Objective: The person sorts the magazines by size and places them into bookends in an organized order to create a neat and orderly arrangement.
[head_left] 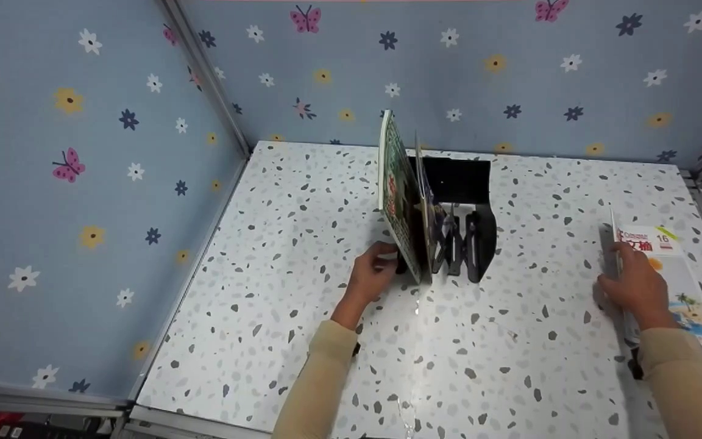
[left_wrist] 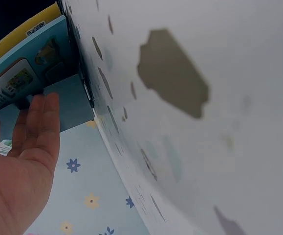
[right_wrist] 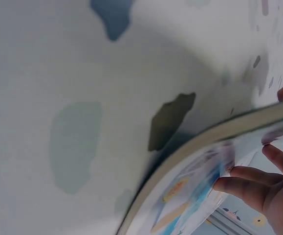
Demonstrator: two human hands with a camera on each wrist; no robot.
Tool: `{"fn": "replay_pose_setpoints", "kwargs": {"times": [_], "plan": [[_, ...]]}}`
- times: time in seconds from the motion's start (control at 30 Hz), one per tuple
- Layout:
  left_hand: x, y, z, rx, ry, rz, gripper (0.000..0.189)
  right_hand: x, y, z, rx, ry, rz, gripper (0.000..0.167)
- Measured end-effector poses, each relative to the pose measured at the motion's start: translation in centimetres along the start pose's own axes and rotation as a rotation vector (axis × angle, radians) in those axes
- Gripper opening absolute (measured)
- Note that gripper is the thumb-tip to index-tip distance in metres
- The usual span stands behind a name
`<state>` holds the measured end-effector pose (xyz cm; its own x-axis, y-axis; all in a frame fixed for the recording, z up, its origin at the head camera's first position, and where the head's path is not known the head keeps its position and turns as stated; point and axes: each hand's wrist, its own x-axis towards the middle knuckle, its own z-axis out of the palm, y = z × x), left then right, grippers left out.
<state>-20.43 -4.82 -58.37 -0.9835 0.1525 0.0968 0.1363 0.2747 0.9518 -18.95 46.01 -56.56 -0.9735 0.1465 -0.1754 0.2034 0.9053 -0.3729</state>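
Note:
My right hand [head_left: 636,286] pinches the left edge of a magazine [head_left: 695,292] with red characters and a beach picture on its cover. In the right wrist view, the thumb is on one side of the magazine's bent edge [right_wrist: 205,134] and the fingers touch its cover. My left hand [head_left: 370,274] is at the left side of a black book stand [head_left: 457,180]. In the left wrist view its fairly straight fingers touch a blue book [left_wrist: 33,58]; the fingertips are partly hidden. A green-covered book [head_left: 401,195] and a thinner book [head_left: 427,213] stand upright in the stand.
Several black dividers [head_left: 471,244] stand in the right part of the book stand. The speckled white table [head_left: 509,366] is bordered by flowered blue panels [head_left: 351,61] at the back and sides. A yellow book [left_wrist: 24,32] shows beside the blue one.

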Motion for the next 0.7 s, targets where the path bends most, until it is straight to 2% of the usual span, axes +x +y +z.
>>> {"fn": "replay_pose_setpoints", "kwargs": {"times": [0.27, 0.47, 0.7], "plan": [[0.03, 0.13, -0.06, 0.001, -0.002, -0.015, 0.026, 0.34, 0.16, -0.32, 0.01, -0.02, 0.025, 0.075], [-0.03, 0.12, -0.13, -0.006, 0.003, -0.002, 0.027, 0.53, 0.16, -0.35, 0.022, -0.022, 0.035, 0.079], [-0.11, 0.06, 0.04, -0.012, 0.011, 0.011, 0.026, 0.43, 0.35, -0.22, 0.058, -0.033, 0.105, 0.083]]}}
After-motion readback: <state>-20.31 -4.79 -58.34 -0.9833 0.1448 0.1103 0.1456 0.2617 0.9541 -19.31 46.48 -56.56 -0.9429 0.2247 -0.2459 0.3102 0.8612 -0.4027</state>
